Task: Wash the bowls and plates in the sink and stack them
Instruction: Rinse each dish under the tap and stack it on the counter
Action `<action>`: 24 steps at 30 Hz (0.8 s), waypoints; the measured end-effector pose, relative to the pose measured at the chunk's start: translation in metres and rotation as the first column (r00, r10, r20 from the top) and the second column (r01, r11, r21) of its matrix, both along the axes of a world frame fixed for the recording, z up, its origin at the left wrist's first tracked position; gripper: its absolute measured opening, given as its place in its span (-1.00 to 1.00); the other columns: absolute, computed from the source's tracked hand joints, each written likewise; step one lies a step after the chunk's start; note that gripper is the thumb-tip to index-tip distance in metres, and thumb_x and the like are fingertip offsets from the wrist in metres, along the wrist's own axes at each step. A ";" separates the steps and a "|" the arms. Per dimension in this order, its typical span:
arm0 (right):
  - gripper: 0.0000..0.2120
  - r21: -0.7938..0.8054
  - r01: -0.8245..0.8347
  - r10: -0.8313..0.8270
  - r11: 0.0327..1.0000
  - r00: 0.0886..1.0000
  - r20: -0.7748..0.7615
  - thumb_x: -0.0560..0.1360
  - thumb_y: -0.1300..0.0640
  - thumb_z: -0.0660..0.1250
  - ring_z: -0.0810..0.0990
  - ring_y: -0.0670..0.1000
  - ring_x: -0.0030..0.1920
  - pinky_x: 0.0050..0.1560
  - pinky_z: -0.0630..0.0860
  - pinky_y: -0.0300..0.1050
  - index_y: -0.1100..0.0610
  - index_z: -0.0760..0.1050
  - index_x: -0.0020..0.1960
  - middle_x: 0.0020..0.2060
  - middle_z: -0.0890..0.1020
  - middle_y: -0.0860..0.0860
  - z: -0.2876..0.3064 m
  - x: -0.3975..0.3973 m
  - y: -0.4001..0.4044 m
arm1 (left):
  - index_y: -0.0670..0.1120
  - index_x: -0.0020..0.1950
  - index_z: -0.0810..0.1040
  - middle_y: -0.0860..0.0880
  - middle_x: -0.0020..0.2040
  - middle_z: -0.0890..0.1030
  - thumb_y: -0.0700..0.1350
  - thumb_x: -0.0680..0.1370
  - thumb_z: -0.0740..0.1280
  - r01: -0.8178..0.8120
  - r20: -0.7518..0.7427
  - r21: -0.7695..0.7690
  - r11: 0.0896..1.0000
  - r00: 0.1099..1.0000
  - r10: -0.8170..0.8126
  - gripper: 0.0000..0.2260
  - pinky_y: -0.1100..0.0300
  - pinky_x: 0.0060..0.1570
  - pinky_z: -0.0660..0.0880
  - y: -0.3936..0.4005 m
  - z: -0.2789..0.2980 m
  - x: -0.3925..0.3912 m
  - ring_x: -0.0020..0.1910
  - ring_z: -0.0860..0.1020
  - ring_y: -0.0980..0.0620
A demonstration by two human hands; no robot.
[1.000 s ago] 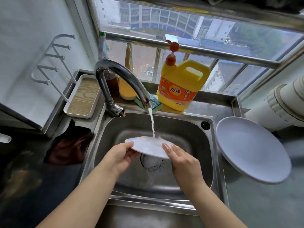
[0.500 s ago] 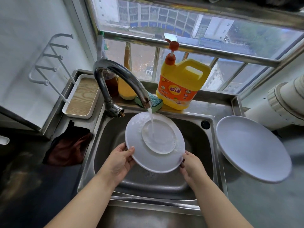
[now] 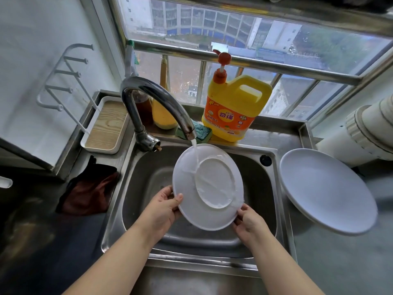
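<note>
Look at your yellow detergent jug (image 3: pixel 232 109): its orange label reads "奇强" in big characters, with "KEON" arched just above. The smaller print's too blurred to read.

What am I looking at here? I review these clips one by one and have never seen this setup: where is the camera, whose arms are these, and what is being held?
There is no machine: a person wears a wide-angle camera on the head, looking down at their own bare arms. The left hand and right hand grip a white plate by its lower rim, tilted with its underside towards the camera, over a steel sink. Water from the faucet runs onto it. Right of the sink lies a larger white plate. Behind stand a yellow detergent jug and a green sponge.
</note>
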State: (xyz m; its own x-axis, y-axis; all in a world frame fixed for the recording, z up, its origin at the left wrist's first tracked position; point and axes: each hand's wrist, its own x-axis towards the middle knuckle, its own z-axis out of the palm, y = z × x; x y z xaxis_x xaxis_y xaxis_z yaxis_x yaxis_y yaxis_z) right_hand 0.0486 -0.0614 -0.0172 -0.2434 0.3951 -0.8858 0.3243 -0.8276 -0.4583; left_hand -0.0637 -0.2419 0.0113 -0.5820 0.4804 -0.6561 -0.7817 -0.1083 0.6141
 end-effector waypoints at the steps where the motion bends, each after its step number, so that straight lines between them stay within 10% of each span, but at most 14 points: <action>1: -0.75 0.003 0.019 -0.019 1.000 1.000 -0.016 0.64 0.30 0.05 0.56 0.11 -0.05 -0.10 0.53 0.00 0.16 0.49 0.02 -0.06 0.59 0.15 -0.001 -0.001 0.002 | -0.18 0.11 0.53 -0.14 -0.08 0.68 -0.34 0.58 0.20 0.008 -0.006 0.003 1.000 1.000 -0.008 -0.82 0.11 -0.13 0.62 0.000 0.000 -0.001 -0.07 0.63 -0.07; 5: -0.72 0.021 0.081 -0.081 0.996 0.996 -0.040 0.63 0.34 0.01 0.54 0.05 -0.16 -0.43 0.54 -0.14 0.11 0.45 -0.03 -0.10 0.56 0.11 -0.003 -0.004 0.009 | -0.16 0.09 0.54 -0.11 -0.09 0.66 -0.35 0.59 0.19 0.045 -0.046 -0.017 0.999 0.998 -0.046 -0.81 0.10 -0.04 0.59 0.003 0.000 -0.006 -0.09 0.62 -0.05; 11: -0.69 0.049 0.062 -0.058 0.997 0.995 -0.080 0.61 0.36 0.08 0.57 0.10 -0.06 -0.10 0.55 0.03 0.08 0.41 0.24 -0.03 0.57 0.12 0.002 -0.007 0.013 | -0.16 0.15 0.52 -0.12 -0.03 0.62 -0.31 0.59 0.22 0.077 -0.109 -0.105 0.992 0.990 -0.088 -0.82 0.00 0.06 0.52 0.005 0.001 -0.015 -0.07 0.60 -0.07; 24: -0.68 0.036 -0.003 0.008 0.999 0.990 -0.139 0.60 0.40 0.05 0.56 0.07 -0.19 -0.11 0.50 0.05 0.11 0.38 0.23 -0.14 0.58 0.11 0.011 -0.047 -0.007 | -0.09 0.03 0.53 0.01 -0.20 0.66 -0.31 0.58 0.22 -0.021 -0.217 -0.086 0.996 0.976 0.002 -0.83 0.19 -0.26 0.61 -0.014 0.004 -0.039 -0.21 0.64 0.06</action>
State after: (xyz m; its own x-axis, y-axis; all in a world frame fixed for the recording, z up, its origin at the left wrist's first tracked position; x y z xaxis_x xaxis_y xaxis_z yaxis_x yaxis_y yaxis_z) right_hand 0.0014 -0.0682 -0.0064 -0.3653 0.4236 -0.8289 0.2604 -0.8084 -0.5279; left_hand -0.1023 -0.2563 0.0149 -0.7202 0.4191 -0.5529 -0.6280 -0.0551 0.7763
